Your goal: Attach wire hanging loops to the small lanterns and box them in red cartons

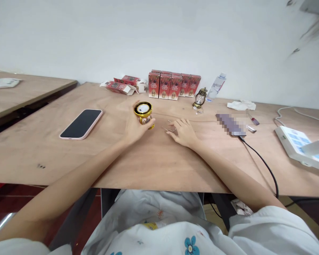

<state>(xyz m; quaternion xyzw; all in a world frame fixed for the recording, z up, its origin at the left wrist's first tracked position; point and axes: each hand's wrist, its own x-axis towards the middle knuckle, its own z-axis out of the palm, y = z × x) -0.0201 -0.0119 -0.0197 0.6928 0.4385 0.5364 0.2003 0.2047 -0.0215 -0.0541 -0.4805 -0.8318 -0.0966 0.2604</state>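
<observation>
My left hand (137, 125) is wrapped around a small gold lantern (146, 119), holding it tilted just above the table with its round, black-rimmed white end facing me. To the right, my right hand (184, 131) rests low over the wood, fingers spread. Between its thumb and forefinger lies a thin bent wire piece (170, 129), perhaps a lantern handle; whether the fingertips touch it is hard to see. A second, bronze-coloured lantern (200, 98) stands upright farther back on the right.
Several red boxes (164, 86) stand along the wall beside opened red cartons (122, 86). A clear bottle (216, 87) leans at the back. A phone (82, 124) lies left; a cabled phone (230, 124), tissue (241, 105) and white power strip (300, 145) are right.
</observation>
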